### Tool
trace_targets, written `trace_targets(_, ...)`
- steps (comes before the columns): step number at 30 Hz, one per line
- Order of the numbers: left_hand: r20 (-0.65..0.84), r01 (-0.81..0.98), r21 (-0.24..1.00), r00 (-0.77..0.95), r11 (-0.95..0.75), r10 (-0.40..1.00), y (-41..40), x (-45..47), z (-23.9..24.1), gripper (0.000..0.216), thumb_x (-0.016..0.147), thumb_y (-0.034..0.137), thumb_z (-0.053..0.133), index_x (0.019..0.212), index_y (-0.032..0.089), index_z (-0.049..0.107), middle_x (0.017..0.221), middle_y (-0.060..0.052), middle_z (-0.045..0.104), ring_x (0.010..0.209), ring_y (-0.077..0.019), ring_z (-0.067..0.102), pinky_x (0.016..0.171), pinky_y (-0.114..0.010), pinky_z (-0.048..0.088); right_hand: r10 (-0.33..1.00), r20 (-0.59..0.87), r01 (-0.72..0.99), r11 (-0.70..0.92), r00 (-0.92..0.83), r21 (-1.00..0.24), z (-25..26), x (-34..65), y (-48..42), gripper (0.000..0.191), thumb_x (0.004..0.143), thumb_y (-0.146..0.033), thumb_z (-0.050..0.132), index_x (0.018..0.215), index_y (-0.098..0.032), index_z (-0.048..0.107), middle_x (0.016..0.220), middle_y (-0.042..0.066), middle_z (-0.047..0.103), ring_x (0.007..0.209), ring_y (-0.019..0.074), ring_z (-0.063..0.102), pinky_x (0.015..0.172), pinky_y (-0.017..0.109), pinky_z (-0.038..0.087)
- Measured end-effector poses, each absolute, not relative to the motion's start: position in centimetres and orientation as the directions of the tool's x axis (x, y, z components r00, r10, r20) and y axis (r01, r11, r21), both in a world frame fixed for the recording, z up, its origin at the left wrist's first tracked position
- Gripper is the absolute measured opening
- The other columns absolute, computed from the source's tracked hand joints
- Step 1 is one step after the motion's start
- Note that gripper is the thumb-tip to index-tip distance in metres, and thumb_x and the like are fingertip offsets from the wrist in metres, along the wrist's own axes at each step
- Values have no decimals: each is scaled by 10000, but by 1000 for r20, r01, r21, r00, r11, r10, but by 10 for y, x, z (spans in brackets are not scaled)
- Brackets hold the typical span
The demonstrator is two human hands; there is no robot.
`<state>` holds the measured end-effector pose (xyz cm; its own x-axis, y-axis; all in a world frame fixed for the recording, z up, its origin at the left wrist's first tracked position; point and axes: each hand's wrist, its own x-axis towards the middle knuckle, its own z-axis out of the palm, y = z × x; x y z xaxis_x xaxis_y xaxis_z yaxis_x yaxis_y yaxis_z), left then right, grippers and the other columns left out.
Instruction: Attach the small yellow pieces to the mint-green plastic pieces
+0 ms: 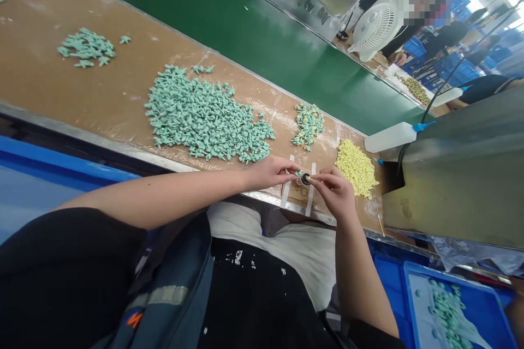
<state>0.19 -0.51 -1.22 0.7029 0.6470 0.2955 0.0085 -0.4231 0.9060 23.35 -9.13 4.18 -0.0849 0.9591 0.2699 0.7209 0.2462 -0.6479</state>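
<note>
My left hand (273,172) is closed in a pinch on a small mint-green piece (298,173). Facing it, my right hand (333,188) pinches a tiny yellow piece (309,178). Between the fingertips is a small round black-rimmed pot (305,179), close to two white tape strips (310,196) on the bench edge. A large heap of mint-green pieces (204,114) lies left of the hands. Beyond them is a small cluster of green pieces with yellow parts (308,124). To the right sits a pile of small yellow pieces (356,166).
A green conveyor belt (184,11) runs behind the brown bench (123,98). At right stand a white bottle with blue tip (391,137) and a metal box (458,174). A blue crate (483,305) holds green pieces at lower right. Other people work across, near a white fan (379,24).
</note>
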Motion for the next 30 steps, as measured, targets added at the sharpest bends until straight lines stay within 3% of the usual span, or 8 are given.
trace_targets(3,306,-11,899,732,-438,609,-5,1,-11,281,964,278,682,1195,159,787,861,-37,784,722,-121,642,705,-224,448,927,372,640,261,42,-723,36,228,-95,126,921,-358,760,906,-248,821,819,26,603,768,184,608,653,322,491)
trace_targets(6,318,-28,894,744,-448,588,-5,2,-12,288,964,272,673,1210,179,791,911,-44,799,722,-116,632,689,-218,435,896,436,642,286,84,-711,31,220,-98,124,914,-359,761,900,-253,823,804,28,588,765,191,595,637,330,486)
trace_targets(19,361,-64,888,712,-456,602,-4,2,-16,288,970,301,670,1200,182,795,939,-63,812,724,-123,661,704,-224,479,837,546,797,314,23,-516,27,198,-103,137,959,-347,723,938,-266,831,797,33,608,721,184,598,651,342,540)
trace_targets(30,461,-126,832,698,-541,548,-5,0,-16,221,967,298,695,1110,187,822,1006,-99,827,911,-186,775,828,-253,555,783,620,806,400,-53,-436,22,197,-109,106,965,-292,717,991,-285,820,856,61,691,770,208,680,714,374,595)
